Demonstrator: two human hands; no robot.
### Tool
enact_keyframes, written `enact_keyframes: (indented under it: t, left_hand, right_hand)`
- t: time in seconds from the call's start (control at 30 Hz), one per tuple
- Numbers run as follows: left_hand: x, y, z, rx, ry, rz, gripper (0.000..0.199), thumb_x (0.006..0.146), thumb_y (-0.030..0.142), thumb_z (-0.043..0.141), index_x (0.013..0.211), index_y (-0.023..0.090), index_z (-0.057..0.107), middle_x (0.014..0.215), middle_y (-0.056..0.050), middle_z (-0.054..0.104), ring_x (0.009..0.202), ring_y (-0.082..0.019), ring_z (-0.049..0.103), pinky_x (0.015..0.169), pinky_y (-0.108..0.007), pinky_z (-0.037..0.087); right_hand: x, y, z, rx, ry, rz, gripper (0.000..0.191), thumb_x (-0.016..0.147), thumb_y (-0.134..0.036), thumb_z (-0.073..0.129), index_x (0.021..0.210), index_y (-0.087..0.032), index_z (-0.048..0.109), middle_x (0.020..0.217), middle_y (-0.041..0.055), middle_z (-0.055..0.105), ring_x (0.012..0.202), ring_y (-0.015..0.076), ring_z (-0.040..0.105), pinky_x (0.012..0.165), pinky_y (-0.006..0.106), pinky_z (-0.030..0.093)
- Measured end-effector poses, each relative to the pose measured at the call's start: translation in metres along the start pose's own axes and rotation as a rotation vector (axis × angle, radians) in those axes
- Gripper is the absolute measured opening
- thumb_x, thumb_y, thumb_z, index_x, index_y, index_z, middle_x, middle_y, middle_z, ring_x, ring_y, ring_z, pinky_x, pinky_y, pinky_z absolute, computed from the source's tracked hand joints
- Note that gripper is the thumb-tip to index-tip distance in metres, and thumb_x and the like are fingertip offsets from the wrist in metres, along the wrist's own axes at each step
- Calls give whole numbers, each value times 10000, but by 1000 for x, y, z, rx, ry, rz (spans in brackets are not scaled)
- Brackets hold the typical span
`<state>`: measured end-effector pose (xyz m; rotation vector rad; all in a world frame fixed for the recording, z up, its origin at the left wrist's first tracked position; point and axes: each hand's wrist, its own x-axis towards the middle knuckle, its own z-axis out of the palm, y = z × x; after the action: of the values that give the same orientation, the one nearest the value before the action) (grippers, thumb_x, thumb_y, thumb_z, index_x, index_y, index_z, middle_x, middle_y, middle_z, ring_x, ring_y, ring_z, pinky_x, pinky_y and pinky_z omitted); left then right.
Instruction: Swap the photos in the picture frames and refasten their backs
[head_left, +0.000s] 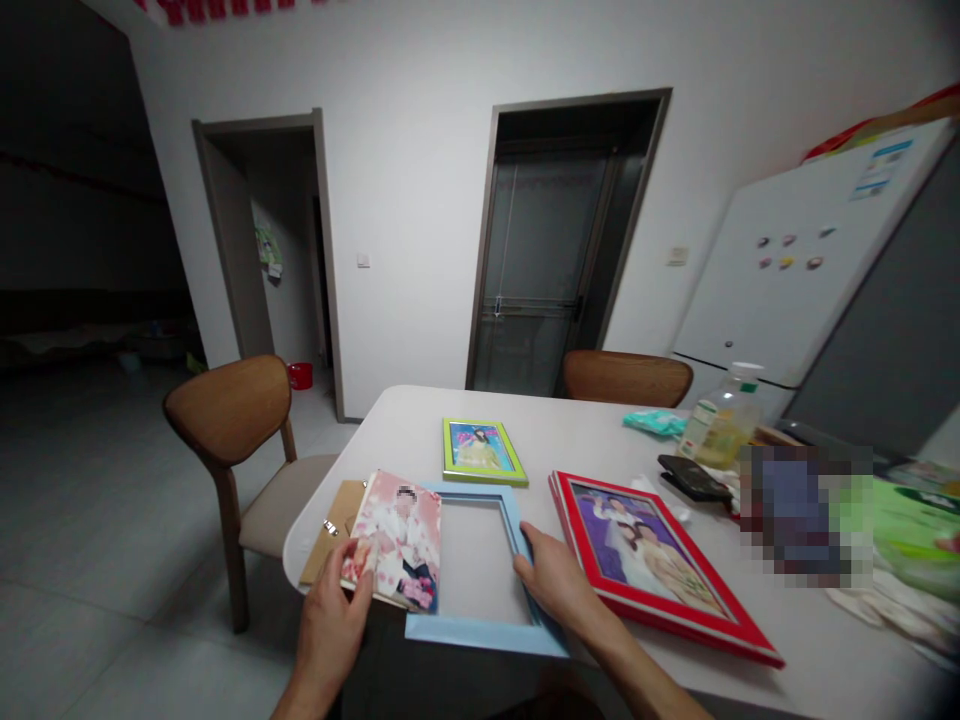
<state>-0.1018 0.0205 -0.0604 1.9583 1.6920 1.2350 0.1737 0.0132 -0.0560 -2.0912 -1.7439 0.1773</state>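
My left hand (335, 600) grips the lower left corner of a pink photo (405, 545), thumb on its face. The photo overlaps the left side of a light blue picture frame (480, 636) with an open middle. My right hand (551, 575) is closed around the frame's right side. Under the photo, at the left, lies a brown backing board (319, 555) with a metal clip. Close to my right hand is a red picture frame (742, 625) holding a photo of several people. A smaller lime green picture frame (487, 477) lies beyond the blue one.
The white table (409, 405) carries a bottle of yellowish liquid (720, 420), a black object (694, 480), a teal packet (652, 424) and a green bag (911, 525) at the right. Wooden chairs (232, 410) stand left and behind. A white fridge (795, 250) is at back right.
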Motion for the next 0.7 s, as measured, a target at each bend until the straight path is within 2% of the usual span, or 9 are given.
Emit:
enact_keyframes:
  t: [0.1,0.17,0.33,0.43,0.53,0.6,0.7]
  left_hand:
    - [-7,-13,1,81,-76,-9,348,756,370,397,1022,164,484,998,-86,593,920,-232,559,764,-359,449]
    - [-9,-16,0,147,-77,17,348,765,368,396,1033,164,484,1010,-85,584,931,-229,549,773,-365,445]
    - [-11,-13,1,275,-27,215,357,745,336,448,1052,157,485,1056,-111,548,1002,-260,488,815,-428,409]
    - [-16,-8,9,258,-144,401,455,702,228,488,1150,184,422,1203,-104,455,1117,-253,388,899,-439,348]
    - [-19,-3,16,288,-276,480,574,633,94,460,1191,211,389,1265,-74,404,1171,-242,325,956,-458,278]
    - [-18,1,18,318,-327,495,602,602,47,427,1177,223,412,1257,-61,420,1166,-235,339,961,-463,271]
    - [-16,4,20,313,-342,502,581,605,34,396,1153,219,445,1219,-60,466,1133,-220,389,949,-435,308]
  right_hand:
    - [-2,-2,2,-55,-1,-15,455,701,-202,395,1121,-43,462,993,189,575,931,242,530,776,300,373]
    - [-2,-2,3,-76,-6,-24,430,702,-207,397,1097,-62,485,963,174,579,913,237,533,771,296,375]
    - [-2,-2,3,-86,27,-67,393,707,-230,410,1058,-96,525,940,144,565,881,223,524,783,302,376]
    - [-3,-10,1,-35,110,-158,375,701,-230,428,1036,-109,549,1016,139,540,949,224,481,841,312,350]
    - [-3,-24,4,96,150,-220,373,690,-218,441,1026,-105,555,1047,136,541,983,224,462,873,331,334]
    - [-1,-36,13,258,69,-220,378,683,-203,440,1031,-103,549,991,123,580,904,202,512,836,325,369]
    - [0,-61,29,557,-98,-185,407,656,-155,436,1050,-111,529,885,83,623,725,151,563,722,284,431]
